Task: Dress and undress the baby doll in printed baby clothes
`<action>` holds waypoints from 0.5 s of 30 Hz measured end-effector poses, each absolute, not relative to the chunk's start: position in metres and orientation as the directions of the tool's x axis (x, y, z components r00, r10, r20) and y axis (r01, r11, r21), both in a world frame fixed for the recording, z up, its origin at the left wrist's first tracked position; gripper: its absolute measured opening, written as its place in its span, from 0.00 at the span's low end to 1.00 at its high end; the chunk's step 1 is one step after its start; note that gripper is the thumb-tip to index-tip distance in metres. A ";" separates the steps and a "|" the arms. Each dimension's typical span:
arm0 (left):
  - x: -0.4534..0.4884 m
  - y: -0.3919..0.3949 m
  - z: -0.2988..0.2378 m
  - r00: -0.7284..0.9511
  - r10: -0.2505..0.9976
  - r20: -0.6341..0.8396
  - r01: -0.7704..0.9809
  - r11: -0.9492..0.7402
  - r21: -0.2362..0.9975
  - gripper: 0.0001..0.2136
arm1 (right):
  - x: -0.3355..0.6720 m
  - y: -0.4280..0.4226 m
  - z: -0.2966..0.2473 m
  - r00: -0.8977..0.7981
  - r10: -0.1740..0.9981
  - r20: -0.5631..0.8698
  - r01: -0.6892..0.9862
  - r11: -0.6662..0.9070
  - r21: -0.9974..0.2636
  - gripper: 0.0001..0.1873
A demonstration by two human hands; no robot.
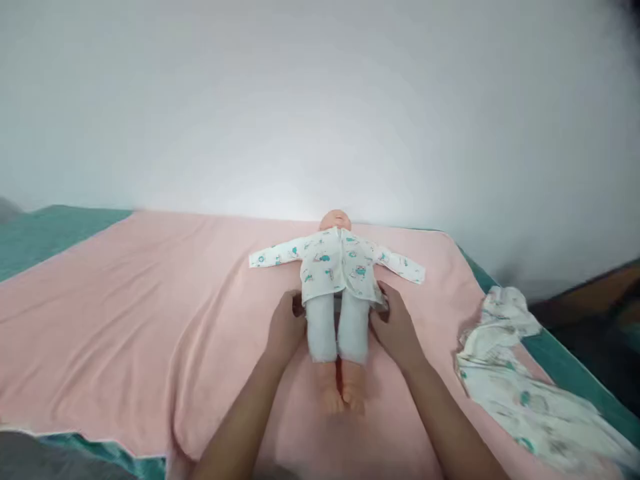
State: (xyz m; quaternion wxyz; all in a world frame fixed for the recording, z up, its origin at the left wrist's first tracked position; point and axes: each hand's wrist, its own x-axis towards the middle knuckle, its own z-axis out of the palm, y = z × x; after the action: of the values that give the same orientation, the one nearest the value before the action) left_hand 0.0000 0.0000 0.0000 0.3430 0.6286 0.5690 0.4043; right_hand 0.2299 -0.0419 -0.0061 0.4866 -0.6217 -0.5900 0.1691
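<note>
A baby doll (pixel 345 387) lies on its back, head toward the wall and feet toward me. It wears a white long-sleeved baby shirt (pixel 325 263) with small teal and pink prints, sleeves spread to both sides. The cloth legs below the hem are white, ending in bare plastic feet. My left hand (pixel 287 327) is closed at the shirt's left lower corner, its fingertips partly hidden. At the opposite corner, my right hand (pixel 397 327) pinches the hem between thumb and fingers.
Under the doll a pink blanket (pixel 115 320) is spread over a teal sheet (pixel 60 230), with folds on the left. Crumpled printed baby clothes (pixel 530 393) lie at the right edge. A pale wall (pixel 320 107) stands behind the bed.
</note>
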 end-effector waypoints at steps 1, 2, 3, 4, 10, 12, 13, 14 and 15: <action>0.000 -0.001 0.001 0.051 0.990 0.129 0.468 -0.138 0.873 0.15 | 0.228 -0.038 -0.005 0.289 0.887 0.361 0.581 0.137 -0.803 0.28; 0.000 -0.002 0.002 0.071 0.988 0.139 0.489 -0.155 0.858 0.13 | 0.227 -0.035 -0.003 0.322 0.875 0.363 0.593 0.112 -0.797 0.26; 0.000 -0.002 0.002 0.084 0.985 0.148 0.502 -0.170 0.848 0.11 | 0.226 -0.032 -0.002 0.344 0.863 0.370 0.606 0.096 -0.789 0.23; 0.000 -0.003 0.003 0.092 0.983 0.156 0.506 -0.181 0.843 0.10 | 0.225 -0.031 -0.002 0.356 0.853 0.382 0.622 0.088 -0.778 0.22; -0.001 -0.008 0.006 0.029 0.979 0.201 0.348 -0.199 0.916 0.14 | 0.223 -0.042 -0.005 0.297 0.793 0.532 0.730 0.171 -0.662 0.16; -0.002 -0.009 0.009 0.002 0.979 0.203 0.297 -0.195 0.935 0.16 | 0.223 -0.048 -0.008 0.296 0.768 0.569 0.734 0.199 -0.650 0.14; -0.002 -0.010 0.010 -0.010 0.979 0.203 0.294 -0.191 0.936 0.16 | 0.223 -0.049 -0.009 0.290 0.762 0.580 0.731 0.214 -0.647 0.14; -0.002 -0.011 0.011 -0.020 0.979 0.204 0.308 -0.188 0.933 0.15 | 0.224 -0.050 -0.010 0.281 0.758 0.588 0.728 0.231 -0.645 0.14; -0.002 -0.011 0.011 -0.031 0.978 0.205 0.333 -0.184 0.925 0.13 | 0.224 -0.050 -0.011 0.274 0.757 0.593 0.725 0.243 -0.644 0.15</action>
State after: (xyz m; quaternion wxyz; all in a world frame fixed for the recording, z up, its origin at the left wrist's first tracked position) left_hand -0.0020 -0.0114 0.0112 0.3411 0.6069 0.5402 0.4728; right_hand 0.2241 -0.0499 -0.0114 0.5084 -0.6151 -0.6024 0.0157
